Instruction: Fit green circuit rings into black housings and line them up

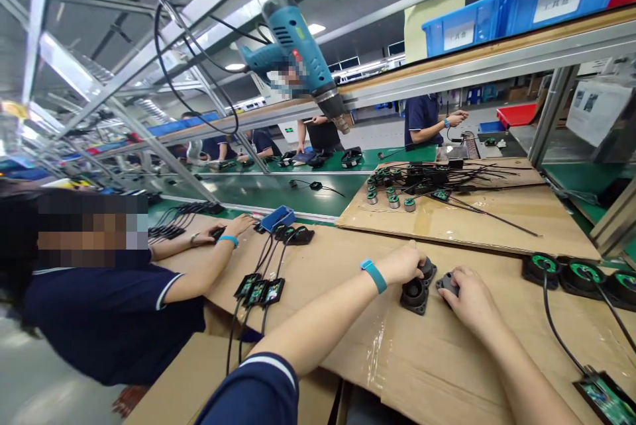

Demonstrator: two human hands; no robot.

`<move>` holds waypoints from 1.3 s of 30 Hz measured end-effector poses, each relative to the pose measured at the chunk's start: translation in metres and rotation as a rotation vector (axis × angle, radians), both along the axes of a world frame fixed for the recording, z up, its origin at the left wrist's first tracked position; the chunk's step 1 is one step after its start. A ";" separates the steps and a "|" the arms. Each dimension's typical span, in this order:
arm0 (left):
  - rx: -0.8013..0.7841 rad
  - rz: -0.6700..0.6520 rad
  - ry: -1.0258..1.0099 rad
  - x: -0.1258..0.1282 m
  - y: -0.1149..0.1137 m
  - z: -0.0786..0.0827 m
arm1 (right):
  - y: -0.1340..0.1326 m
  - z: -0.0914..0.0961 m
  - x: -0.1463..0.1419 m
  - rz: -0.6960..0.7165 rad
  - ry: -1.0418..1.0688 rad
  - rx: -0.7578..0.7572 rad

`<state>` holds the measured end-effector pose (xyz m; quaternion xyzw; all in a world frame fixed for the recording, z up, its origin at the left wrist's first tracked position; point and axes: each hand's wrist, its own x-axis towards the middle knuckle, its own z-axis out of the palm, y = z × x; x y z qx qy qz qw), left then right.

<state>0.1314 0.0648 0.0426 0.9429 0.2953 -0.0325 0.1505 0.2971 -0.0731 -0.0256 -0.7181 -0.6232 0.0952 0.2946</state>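
Grip of your right hand (472,299) closes thumb and fingers on a dark grey part (448,283) just above or on the cardboard sheet (342,259); its visible corner points left, and your hand hides its long axis. Your left hand (400,267) curls its fingertips onto the far black housing (429,270); whether they clasp it or merely touch cannot be told. Close against that, on your side, the near black housing (414,295) lies flat, round opening facing up, its squarish flange showing no clear long axis. Off to your right, black units with green rings (541,271) stand in a row. Beyond lies a cable heap (447,180). A teal power tool (298,47) hangs overhead, tip pointing down and right.
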 end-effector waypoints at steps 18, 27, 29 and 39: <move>0.007 0.059 -0.216 -0.014 0.014 0.003 | -0.001 0.014 -0.014 -0.051 0.014 0.049; -0.936 0.467 -0.888 -0.029 -0.058 0.011 | -0.012 0.032 -0.029 -0.180 0.179 0.340; -1.147 0.564 -0.981 -0.027 -0.077 0.004 | -0.017 0.039 -0.035 -0.144 0.288 0.466; -1.663 0.884 -1.190 0.015 -0.087 0.003 | -0.021 0.036 -0.048 -0.028 0.215 0.610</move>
